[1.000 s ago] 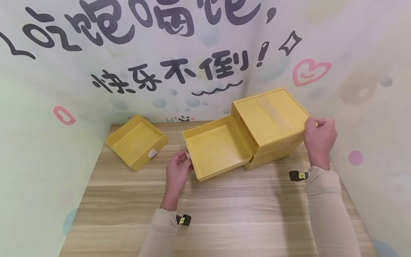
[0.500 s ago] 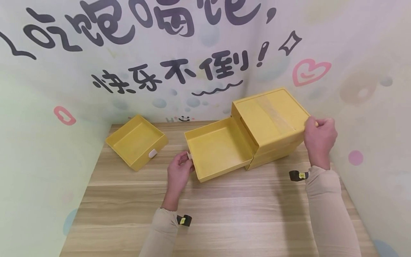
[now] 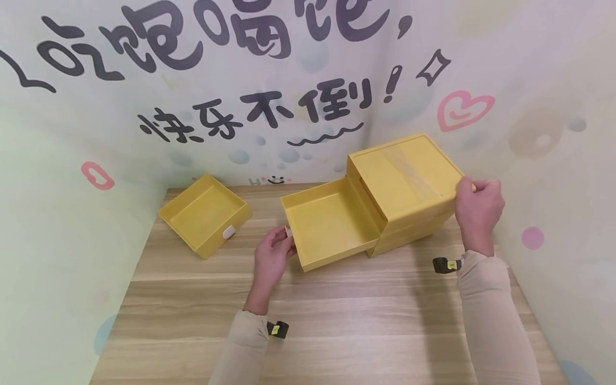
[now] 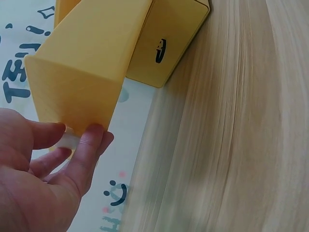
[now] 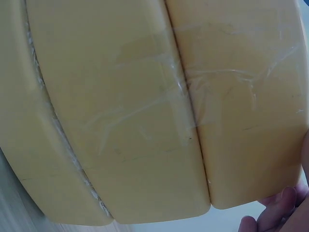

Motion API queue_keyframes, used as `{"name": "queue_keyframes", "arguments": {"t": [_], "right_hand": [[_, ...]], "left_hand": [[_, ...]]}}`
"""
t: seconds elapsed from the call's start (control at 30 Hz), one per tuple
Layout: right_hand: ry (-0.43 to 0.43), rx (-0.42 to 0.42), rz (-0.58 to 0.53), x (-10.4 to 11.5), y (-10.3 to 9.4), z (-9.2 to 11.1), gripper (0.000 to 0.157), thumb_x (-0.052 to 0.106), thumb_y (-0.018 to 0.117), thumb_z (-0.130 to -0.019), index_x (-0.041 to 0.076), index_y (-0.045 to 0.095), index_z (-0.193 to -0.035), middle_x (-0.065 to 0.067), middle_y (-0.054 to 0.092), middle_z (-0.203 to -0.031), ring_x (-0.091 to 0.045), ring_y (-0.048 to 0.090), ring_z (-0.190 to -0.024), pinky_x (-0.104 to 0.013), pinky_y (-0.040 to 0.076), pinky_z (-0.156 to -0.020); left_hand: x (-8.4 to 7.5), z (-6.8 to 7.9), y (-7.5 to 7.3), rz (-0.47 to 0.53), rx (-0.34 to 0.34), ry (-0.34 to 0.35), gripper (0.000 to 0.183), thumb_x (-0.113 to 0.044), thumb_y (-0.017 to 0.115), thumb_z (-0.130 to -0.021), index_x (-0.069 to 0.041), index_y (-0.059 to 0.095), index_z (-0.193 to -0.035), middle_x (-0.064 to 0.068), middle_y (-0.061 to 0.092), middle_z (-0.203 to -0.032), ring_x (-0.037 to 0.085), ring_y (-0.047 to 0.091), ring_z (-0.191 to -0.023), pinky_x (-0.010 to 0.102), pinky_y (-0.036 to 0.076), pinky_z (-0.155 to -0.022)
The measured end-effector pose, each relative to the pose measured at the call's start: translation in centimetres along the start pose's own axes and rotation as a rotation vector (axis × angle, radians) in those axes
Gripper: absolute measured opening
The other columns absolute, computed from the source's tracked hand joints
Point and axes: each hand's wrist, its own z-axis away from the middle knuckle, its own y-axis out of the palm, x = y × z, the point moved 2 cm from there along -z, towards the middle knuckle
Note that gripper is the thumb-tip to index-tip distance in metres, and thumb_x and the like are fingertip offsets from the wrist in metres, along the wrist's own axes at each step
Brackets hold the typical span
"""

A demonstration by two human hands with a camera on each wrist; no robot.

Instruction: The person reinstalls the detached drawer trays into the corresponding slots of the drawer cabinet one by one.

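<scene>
My left hand (image 3: 271,259) pinches the small white pull tab (image 4: 69,141) on the front of a yellow drawer (image 3: 332,224). That drawer juts left from a yellow stacked drawer cabinet (image 3: 404,171), its inner end within an upper opening. In the left wrist view, a lower drawer front (image 4: 157,46) with a dark slot sits flush below it. My right hand (image 3: 478,211) grips the cabinet's right rear top edge, fingers curled round it. The right wrist view shows the cabinet's layered yellow side (image 5: 145,106) with clear tape across the seams.
Another yellow drawer (image 3: 202,214) with a white tab rests on the wooden table (image 3: 337,331) at the back left. A printed wall sheet (image 3: 269,69) with black lettering rises behind. Pale walls close in both sides.
The drawer in my left hand has slid slightly right, a little deeper into the cabinet, and the hand has moved with it. My right hand keeps its grip on the cabinet's edge.
</scene>
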Motion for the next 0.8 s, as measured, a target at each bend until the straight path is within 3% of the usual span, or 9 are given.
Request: {"name": "queue_keyframes", "arguments": {"t": [0.43,0.7,0.8], "right_hand": [[0.011,0.003,-0.008,-0.30,0.32,0.09,0.012,0.037,0.046,-0.091,0.027,0.047,-0.084,0.006,0.052,-0.084,-0.011,0.049,-0.075,-0.027,0.039,-0.065],[0.001,-0.028,-0.010,-0.22,0.11,-0.02,0.011,0.035,0.048,-0.090,0.027,0.047,-0.082,0.007,0.051,-0.082,-0.009,0.048,-0.073,-0.026,0.038,-0.065],[0.002,-0.020,-0.014,-0.19,0.14,-0.04,0.011,0.035,0.048,-0.090,0.027,0.047,-0.083,0.007,0.051,-0.082,-0.009,0.048,-0.074,-0.026,0.038,-0.065]], "left_hand": [[0.21,-0.06,0.22,-0.022,0.023,0.054,0.041,-0.005,0.064,-0.099,-0.002,0.058,-0.139,0.023,0.066,-0.129,0.033,0.074,-0.107,0.030,0.063,-0.083],[0.06,-0.50,0.50,-0.106,0.046,0.085,0.043,-0.010,0.062,-0.100,-0.002,0.055,-0.142,0.020,0.067,-0.128,0.026,0.073,-0.098,0.051,0.061,-0.088],[0.09,-0.66,0.51,-0.150,0.034,0.091,0.043,-0.012,0.063,-0.100,-0.003,0.056,-0.142,0.018,0.068,-0.127,0.026,0.072,-0.097,0.053,0.061,-0.088]]}}
